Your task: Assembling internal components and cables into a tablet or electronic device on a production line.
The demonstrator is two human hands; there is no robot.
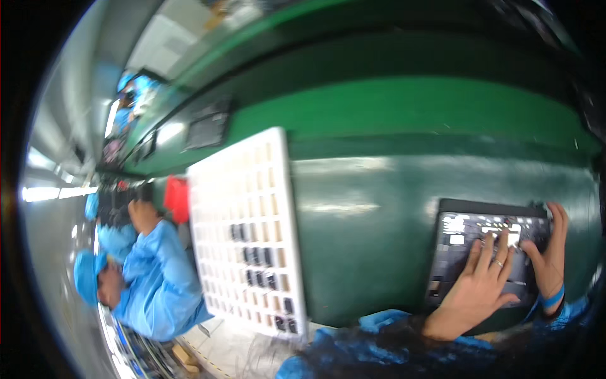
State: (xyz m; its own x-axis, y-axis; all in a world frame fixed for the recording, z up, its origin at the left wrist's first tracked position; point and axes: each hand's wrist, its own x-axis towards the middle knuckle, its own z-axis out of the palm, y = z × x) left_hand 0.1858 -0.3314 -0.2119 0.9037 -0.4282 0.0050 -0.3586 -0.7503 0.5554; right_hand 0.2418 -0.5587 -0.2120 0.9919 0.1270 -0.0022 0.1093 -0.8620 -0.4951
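Dark sleeves [372,346] lie nearest; pressing too strongly with the spread left hand [476,287] could damage the black device [449,265], whose right edge the person's right hand [549,258] touches, thumb spread.

White light blazes in from the lamps [60,194] at far left, glare smearing over the green table [366,259]! The white tray [287,208] washes out, softly blurred; glints pepper the dark device [449,265] on the right; edges bow, corners sink into black.
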